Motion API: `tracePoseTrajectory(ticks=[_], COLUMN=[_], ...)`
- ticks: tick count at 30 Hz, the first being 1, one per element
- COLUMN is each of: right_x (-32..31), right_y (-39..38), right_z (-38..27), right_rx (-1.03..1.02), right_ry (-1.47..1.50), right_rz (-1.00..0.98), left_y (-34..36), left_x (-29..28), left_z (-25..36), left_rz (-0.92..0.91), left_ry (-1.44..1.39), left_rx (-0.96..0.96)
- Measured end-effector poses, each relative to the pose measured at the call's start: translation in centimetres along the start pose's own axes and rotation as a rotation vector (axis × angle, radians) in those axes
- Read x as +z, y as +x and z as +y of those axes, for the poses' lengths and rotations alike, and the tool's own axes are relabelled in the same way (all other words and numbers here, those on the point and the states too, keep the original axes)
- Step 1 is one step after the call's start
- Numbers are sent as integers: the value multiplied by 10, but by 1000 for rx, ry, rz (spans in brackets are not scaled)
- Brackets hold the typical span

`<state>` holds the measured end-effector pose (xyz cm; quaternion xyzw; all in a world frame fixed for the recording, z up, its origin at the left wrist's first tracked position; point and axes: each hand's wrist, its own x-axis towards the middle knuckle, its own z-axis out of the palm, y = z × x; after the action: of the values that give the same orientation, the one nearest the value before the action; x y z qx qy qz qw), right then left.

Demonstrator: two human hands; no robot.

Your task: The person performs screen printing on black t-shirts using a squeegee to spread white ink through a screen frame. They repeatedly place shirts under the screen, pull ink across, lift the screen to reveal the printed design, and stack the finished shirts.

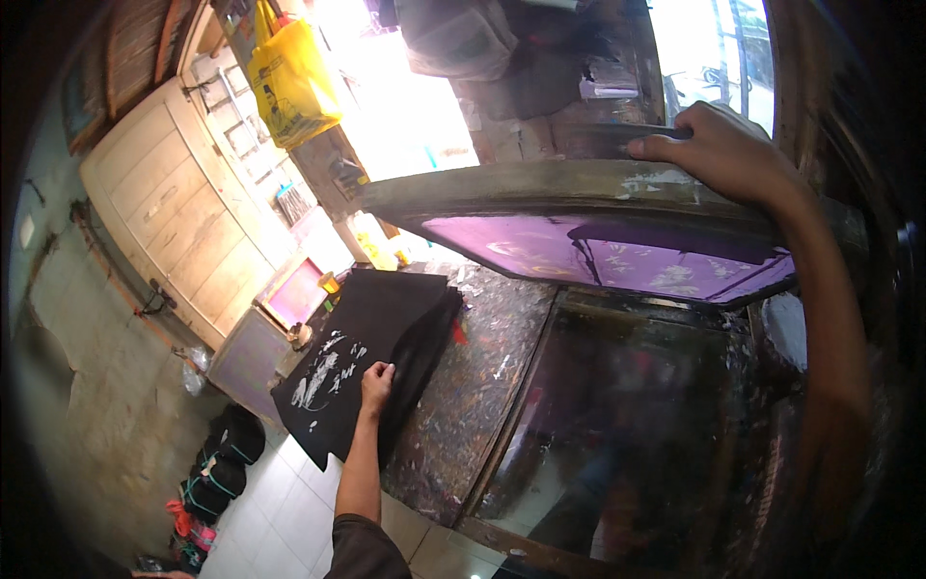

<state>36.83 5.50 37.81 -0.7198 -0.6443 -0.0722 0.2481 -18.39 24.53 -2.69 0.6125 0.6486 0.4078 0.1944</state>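
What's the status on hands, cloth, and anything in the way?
Left hand curled at black cloth. Right hand gripping dark bar by tilted frame. Cloth on table, white print up. Possible obstacle: frame, at far end of glass panel.

The person's left hand [378, 388], fingers curled, is at a black cloth [386, 307] with a white print [326, 378]; whether it pinches the fabric is unclear. The right hand [730, 150] grips the upper edge of a tilted framed screen [540, 189] with purple mesh, raised above a dark glossy panel [617, 415]. Beside that lies a paint-spattered surface [473, 405]. A yellow bag [294, 82] hangs upper left.
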Motion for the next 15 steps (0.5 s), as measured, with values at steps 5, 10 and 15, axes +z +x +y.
tracePoseTrajectory(ticks=[5, 10, 15], right_x=[8, 5, -4], right_y=[5, 12, 8], right_z=[8, 7, 3], right_rx=[-15, 14, 47], right_ry=[39, 93, 65], right_rz=[-12, -49, -139], left_y=[-22, -23, -7], left_x=[7, -1, -6], left_z=[26, 38, 25], left_rz=[43, -109, -190], left_ry=[390, 498, 355], left_rx=[455, 499, 371])
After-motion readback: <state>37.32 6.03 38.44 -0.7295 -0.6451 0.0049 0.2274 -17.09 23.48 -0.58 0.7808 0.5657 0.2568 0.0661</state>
